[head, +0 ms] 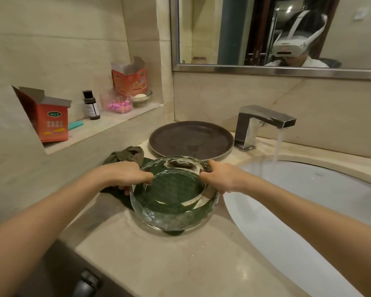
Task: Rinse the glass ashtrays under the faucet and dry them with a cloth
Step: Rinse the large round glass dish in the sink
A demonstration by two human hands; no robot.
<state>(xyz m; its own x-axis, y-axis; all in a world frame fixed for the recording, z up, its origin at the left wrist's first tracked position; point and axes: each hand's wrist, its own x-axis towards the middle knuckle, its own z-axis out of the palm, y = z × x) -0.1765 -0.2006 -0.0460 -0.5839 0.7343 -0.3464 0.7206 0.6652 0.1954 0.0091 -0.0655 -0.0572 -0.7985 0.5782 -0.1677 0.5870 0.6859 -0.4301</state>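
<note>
Counter point(180, 264) of pale stone carries all items. Sink point(308, 211), a white oval basin, occupies the 3 o'clock sector. Water runs from the faucet point(263, 123), mounted at 1 o'clock on the rim, and falls into the basin.

Round dark tray point(191, 140) lies flat at 12 o'clock, just beside the faucet base. Glass ashtray point(174, 200), a thick-walled clear bowl, sits at frame centre, left of the sink and not under the stream. It is above or on a dark green cloth point(126, 156); contact with the cloth cannot be confirmed. The cloth shows through the glass and bunches out at 10 o'clock.

Left hand point(126, 174) grips the rim at the 9 o'clock side, fingers curled over the edge. Right hand point(219, 176) grips the rim at the 3 o'clock side in the same manner.

Wall niche at 10 o'clock holds two orange boxes point(51, 121), a small dark bottle point(90, 106) and a bag of pink items point(118, 106).

Step in hand: judged to be either pick-up for rinsing or set-down for drying; the frame does not decide which. If rinsing follows, carry the ashtray towards 2 o'clock into the stream with both grips firm, since wet glass is likely slippery and heavy. If drying follows, free one hand to take the cloth.
</note>
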